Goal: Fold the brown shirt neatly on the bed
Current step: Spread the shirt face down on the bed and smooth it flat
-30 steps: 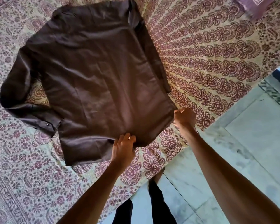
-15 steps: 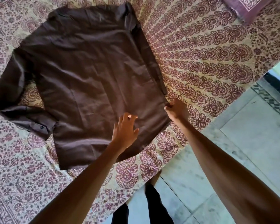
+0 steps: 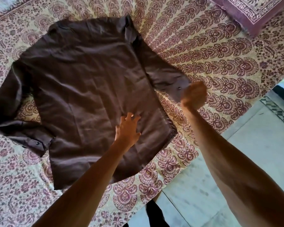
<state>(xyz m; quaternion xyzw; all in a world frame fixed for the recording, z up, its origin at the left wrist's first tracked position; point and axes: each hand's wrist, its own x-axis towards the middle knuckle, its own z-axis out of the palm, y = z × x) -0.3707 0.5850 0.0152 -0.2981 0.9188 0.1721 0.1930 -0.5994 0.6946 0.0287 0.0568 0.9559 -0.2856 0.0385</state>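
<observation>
The brown shirt lies spread flat on the bed, collar at the far end and hem toward me. Its left sleeve bends around at the left, its cuff button showing. My left hand lies flat with spread fingers on the lower part of the shirt body. My right hand is a blurred fist that grips the cuff end of the right sleeve, lifted off the sheet to the right of the shirt body.
The bed wears a cream sheet with a maroon paisley print. A purple patterned pillow lies at the far right corner. The bed's edge runs diagonally at the right, with pale tiled floor beyond. Dark trouser legs show below.
My left hand let go of the hem and slid up flat onto the shirt body. My right hand left the hem corner, took the right sleeve's cuff and pulled it outward to the right.
</observation>
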